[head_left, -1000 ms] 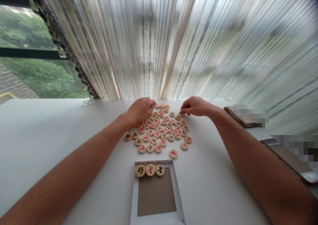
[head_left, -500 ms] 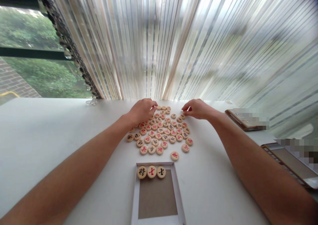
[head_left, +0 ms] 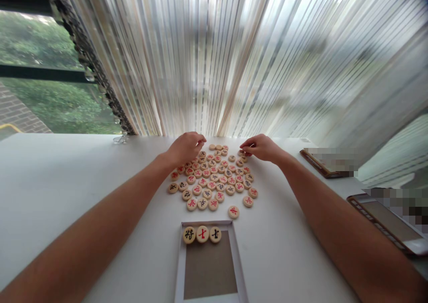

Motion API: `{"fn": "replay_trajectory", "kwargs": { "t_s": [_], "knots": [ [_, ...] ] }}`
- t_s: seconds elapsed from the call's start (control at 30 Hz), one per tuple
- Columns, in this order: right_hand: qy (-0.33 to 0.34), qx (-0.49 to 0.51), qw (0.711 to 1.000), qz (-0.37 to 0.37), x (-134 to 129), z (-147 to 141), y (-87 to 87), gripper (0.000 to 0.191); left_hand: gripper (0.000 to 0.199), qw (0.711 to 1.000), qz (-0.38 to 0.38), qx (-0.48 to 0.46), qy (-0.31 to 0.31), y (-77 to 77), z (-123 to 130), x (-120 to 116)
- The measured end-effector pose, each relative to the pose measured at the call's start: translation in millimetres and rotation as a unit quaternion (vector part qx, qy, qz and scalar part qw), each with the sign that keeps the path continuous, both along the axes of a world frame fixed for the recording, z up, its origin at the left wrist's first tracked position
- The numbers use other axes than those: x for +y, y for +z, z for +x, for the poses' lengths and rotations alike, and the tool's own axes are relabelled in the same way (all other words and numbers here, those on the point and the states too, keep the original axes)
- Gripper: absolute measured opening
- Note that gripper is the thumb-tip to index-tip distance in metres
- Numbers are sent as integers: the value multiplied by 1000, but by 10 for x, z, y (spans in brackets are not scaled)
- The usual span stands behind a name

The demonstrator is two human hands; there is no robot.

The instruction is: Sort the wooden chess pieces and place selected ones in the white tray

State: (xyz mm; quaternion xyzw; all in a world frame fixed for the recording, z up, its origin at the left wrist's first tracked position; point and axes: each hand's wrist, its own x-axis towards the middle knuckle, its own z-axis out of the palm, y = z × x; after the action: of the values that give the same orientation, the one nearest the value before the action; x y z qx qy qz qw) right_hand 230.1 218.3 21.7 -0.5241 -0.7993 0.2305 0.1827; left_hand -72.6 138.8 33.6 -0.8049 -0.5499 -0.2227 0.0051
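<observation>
At the centre right of the frame, the right hand (head_left: 262,147) has its fingertips drawn narrow at a round piece (head_left: 241,153), while the left hand (head_left: 185,148), fingers curled, hovers over the upper-left edge of the spread; both are too small and far off to tell whether either grips anything. The other loose pieces (head_left: 214,178) crowd mid-frame, so a light pinch by the rim, knuckles high, should spare their neighbours. At lower centre, the open box (head_left: 179,267) holds three larger pieces (head_left: 202,234) along its far edge.
</observation>
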Motion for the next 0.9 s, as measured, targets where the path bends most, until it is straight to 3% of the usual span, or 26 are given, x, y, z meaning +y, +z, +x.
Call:
{"fn": "replay_trajectory", "kwargs": {
  "t_s": [0.2,0.47,0.63,0.9],
  "knots": [
    [-14,33,999,-24,0,-9,-15,19,32,1000,-3,-4,-13,-50,43,-8],
    [13,-8,1000,-19,-95,-67,92,29,33,1000,-8,-6,-18,-55,64,-29],
    [30,-10,999,-30,-118,-136,59,17,32,1000,-12,-8,-23,-53,68,-33],
    [-43,114,992,39,-24,-105,-2,16,29,999,-7,-40,-35,37,100,-100]
  ]
}}
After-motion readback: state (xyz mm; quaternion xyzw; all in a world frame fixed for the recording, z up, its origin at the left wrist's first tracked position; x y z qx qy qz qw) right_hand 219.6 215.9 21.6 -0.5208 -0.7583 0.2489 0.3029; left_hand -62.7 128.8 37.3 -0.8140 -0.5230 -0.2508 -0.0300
